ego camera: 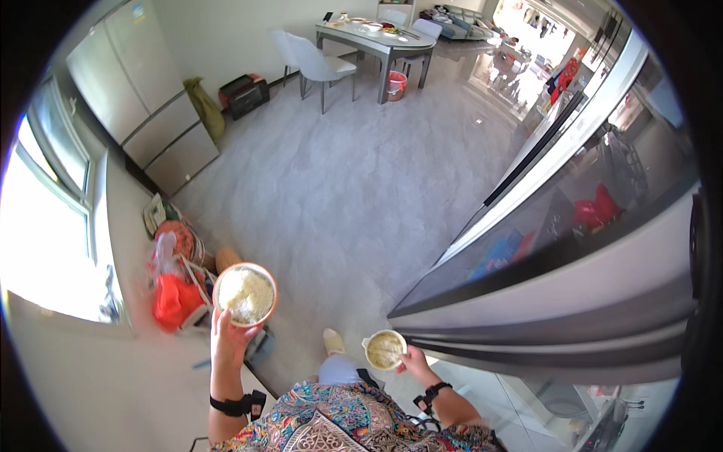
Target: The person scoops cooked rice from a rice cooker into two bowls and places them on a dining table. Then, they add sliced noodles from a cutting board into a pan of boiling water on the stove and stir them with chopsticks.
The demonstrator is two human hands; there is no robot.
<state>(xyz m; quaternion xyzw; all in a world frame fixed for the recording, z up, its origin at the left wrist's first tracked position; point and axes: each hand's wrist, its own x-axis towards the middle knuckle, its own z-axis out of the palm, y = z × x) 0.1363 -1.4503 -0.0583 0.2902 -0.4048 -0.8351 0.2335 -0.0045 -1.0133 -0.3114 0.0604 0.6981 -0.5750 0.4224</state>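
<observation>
My left hand [230, 340] grips an orange-rimmed bowl [275, 295] from below, with the thumb over its near edge. White, grainy food that looks like cooked rice [246, 292] fills the bowl. To the right and lower, my right hand [415, 364] holds a smaller cream-coloured bowl [366, 343] with small side handles. Pale yellowish-white food [385, 350] lies in it; I cannot tell its exact kind. Both bowls are held level above the floor, apart from each other.
A sliding door panel [542, 271] stands close on my right. Bags, including a red plastic bag [176, 302], crowd the left wall. Ahead are grey flooring [350, 186], a white chair [316, 59] and a dining table [378, 40] bearing dishes. A refrigerator [135, 90] stands left.
</observation>
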